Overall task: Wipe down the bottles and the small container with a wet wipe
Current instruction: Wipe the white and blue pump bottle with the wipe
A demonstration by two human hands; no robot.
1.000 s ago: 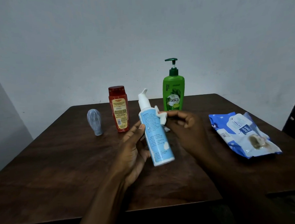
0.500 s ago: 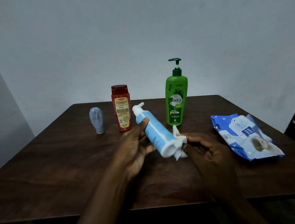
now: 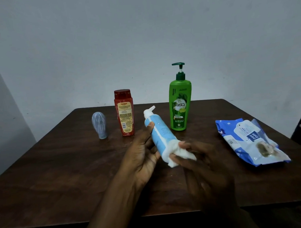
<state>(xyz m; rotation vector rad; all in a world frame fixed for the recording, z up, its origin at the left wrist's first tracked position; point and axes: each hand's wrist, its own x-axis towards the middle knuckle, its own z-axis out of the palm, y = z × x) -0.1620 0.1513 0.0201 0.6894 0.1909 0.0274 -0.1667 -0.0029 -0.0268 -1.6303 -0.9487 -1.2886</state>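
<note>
Hands — left [image 3: 141, 156], right [image 3: 206, 164] with wipe [image 3: 181, 153] — on blue bottle [image 3: 160, 132], green bottle [image 3: 179, 104] behind

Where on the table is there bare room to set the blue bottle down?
Bare wood lies front-left, between the grey container and the table edge, and between the green bottle and the wipes pack. Crowded: around the red bottle.
</note>
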